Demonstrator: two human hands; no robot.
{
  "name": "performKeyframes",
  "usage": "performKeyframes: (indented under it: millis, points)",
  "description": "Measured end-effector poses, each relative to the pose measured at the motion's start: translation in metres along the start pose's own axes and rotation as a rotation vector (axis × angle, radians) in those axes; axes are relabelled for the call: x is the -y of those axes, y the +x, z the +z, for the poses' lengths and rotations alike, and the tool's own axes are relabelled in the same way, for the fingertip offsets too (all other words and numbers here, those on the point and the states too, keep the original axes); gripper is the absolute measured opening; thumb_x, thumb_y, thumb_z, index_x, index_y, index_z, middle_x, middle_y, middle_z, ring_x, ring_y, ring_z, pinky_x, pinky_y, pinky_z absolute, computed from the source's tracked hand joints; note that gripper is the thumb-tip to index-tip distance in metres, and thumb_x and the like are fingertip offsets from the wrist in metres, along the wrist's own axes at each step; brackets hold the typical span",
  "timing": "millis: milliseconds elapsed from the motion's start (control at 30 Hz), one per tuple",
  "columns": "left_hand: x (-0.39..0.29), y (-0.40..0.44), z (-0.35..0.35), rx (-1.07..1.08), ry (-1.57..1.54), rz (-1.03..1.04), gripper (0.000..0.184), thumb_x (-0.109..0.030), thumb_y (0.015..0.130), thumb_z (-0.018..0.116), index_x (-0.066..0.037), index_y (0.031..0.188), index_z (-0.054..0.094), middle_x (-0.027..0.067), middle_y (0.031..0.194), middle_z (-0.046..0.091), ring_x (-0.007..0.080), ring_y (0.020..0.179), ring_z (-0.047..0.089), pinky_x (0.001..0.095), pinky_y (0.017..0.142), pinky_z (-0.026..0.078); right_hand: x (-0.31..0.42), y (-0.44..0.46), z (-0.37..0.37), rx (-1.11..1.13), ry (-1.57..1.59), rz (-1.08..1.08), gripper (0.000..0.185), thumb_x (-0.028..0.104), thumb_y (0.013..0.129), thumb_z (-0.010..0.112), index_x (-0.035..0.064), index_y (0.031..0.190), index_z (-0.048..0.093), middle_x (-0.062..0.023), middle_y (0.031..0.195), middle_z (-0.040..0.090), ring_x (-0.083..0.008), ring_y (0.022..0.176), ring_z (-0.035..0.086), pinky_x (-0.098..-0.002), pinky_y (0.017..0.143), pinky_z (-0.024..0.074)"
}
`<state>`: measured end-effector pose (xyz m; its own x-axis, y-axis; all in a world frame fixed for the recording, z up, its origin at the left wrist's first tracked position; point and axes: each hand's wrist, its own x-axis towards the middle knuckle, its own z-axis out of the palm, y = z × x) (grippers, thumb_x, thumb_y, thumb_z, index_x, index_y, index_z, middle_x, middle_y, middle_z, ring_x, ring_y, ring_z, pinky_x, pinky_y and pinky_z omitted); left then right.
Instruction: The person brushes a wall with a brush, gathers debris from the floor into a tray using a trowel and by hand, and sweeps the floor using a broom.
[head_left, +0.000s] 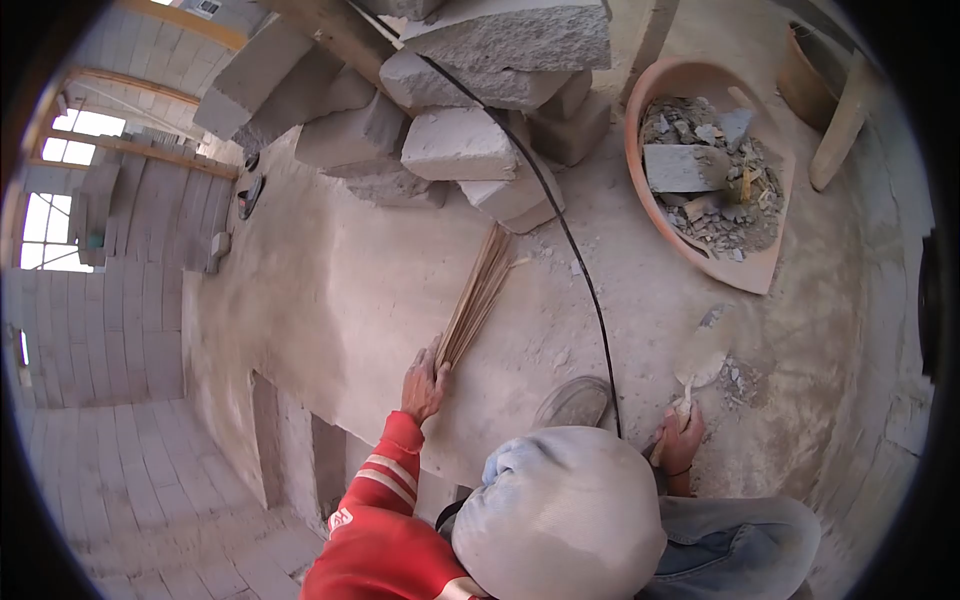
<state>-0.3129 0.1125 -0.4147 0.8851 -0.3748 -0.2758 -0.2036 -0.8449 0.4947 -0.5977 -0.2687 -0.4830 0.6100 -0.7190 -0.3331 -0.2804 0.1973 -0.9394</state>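
Note:
My left hand (424,386) is wrapped round the near end of a bundle of thin sticks (476,295), whose far end rests on the floor beside the stacked blocks. On the right, my right hand (683,438) grips the handle of a trowel (702,362), its blade lying flat against the dusty floor. A small heap of grey rubble (738,382) sits just to the right of the blade. Beyond it stands a reddish basin (642,190) holding broken pieces and a grey block chunk (686,168).
Stacked grey blocks (458,145) stand at the top centre. A black cable (577,250) crosses the floor from them towards my shoe (572,402). A second container (808,80) and a wooden post (840,125) are at the upper right. Dark sandals (250,197) lie at the left.

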Motion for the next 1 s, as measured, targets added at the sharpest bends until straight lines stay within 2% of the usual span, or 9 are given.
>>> performKeyframes:
  millis: [133,267,300,467,600,700,800,900,1000]
  points:
    - [0.033,0.017,0.012,-0.193,0.055,0.041,0.056,-0.022,0.101,0.048,-0.003,0.152,0.037,0.0322,0.137,0.053,0.049,0.121,0.053,0.0499,0.104,0.044,0.007,-0.001,0.001,-0.017,0.05,0.033,0.021,0.009,0.094,0.062,-0.0057,0.106,0.052,-0.0057,0.073,0.056,-0.0106,0.05,0.052,-0.027,0.045,0.0428]
    - [0.004,-0.001,0.016,0.022,0.055,-0.042,0.057,-0.023,0.101,0.05,-0.002,0.152,0.037,0.0327,0.138,0.052,0.0494,0.124,0.052,0.0498,0.105,0.044,0.008,-0.001,0.002,-0.03,0.046,0.017,0.016,0.01,0.094,0.062,-0.0018,0.101,0.053,-0.0056,0.073,0.055,-0.0108,0.05,0.053,-0.0273,0.045,0.0432]
    - [0.011,-0.009,0.028,-0.049,0.053,0.132,0.058,-0.023,0.101,0.05,-0.005,0.153,0.036,0.034,0.136,0.052,0.0509,0.119,0.054,0.0509,0.102,0.046,0.01,-0.002,0.003,-0.029,0.028,0.008,0.016,0.01,0.094,0.062,-0.0012,0.101,0.053,-0.0055,0.073,0.055,-0.0108,0.05,0.053,-0.0273,0.045,0.0432]
    - [-0.037,-0.046,0.054,0.042,-0.097,-0.064,0.054,-0.016,0.098,0.052,-0.002,0.149,0.042,0.0305,0.133,0.056,0.048,0.125,0.052,0.0486,0.106,0.042,0.013,-0.002,0.006,-0.028,0.028,0.005,0.015,0.01,0.094,0.062,-0.0003,0.101,0.054,-0.0053,0.075,0.055,-0.0108,0.05,0.054,-0.0269,0.045,0.0436]
    - [-0.061,-0.049,0.064,0.046,-0.093,0.053,0.059,-0.022,0.1,0.051,0.001,0.152,0.035,0.0315,0.129,0.056,0.0487,0.114,0.057,0.0492,0.099,0.047,0.006,0.0,0.004,0.004,0.021,-0.002,0.016,0.01,0.094,0.063,-0.0007,0.102,0.054,-0.0053,0.075,0.055,-0.011,0.05,0.054,-0.027,0.045,0.0441]
    - [-0.077,-0.052,0.062,0.048,-0.125,0.041,0.058,-0.023,0.1,0.052,0.0,0.152,0.036,0.0311,0.126,0.057,0.0481,0.113,0.058,0.0498,0.098,0.047,0.006,0.0,0.002,0.009,0.0,-0.018,0.02,0.011,0.094,0.063,-0.0019,0.106,0.053,-0.0057,0.074,0.055,-0.0115,0.05,0.055,-0.0273,0.045,0.0445]
    - [-0.095,-0.058,0.043,0.222,-0.072,-0.103,0.059,-0.024,0.1,0.052,-0.002,0.153,0.036,0.0311,0.127,0.057,0.048,0.114,0.057,0.0505,0.099,0.047,0.004,-0.001,0.002,-0.011,0.012,-0.01,0.023,0.011,0.094,0.064,-0.0031,0.108,0.053,-0.0061,0.075,0.056,-0.012,0.05,0.056,-0.0278,0.046,0.0452]
    - [-0.088,-0.069,0.042,0.209,-0.036,-0.025,0.06,-0.024,0.1,0.053,-0.004,0.154,0.035,0.0321,0.128,0.056,0.0487,0.116,0.056,0.0516,0.099,0.046,0.005,-0.003,0.001,-0.01,-0.004,-0.001,0.023,0.012,0.094,0.064,-0.0037,0.108,0.054,-0.0066,0.076,0.056,-0.0122,0.051,0.056,-0.0283,0.046,0.0458]
    - [-0.063,-0.078,0.049,-0.011,-0.036,0.145,0.06,-0.023,0.1,0.053,-0.003,0.154,0.034,0.0335,0.13,0.055,0.0494,0.117,0.055,0.0521,0.1,0.046,0.004,-0.001,0.0,-0.01,-0.038,-0.038,0.022,0.012,0.094,0.064,-0.003,0.108,0.056,-0.0068,0.075,0.056,-0.0124,0.051,0.057,-0.0286,0.046,0.0459]
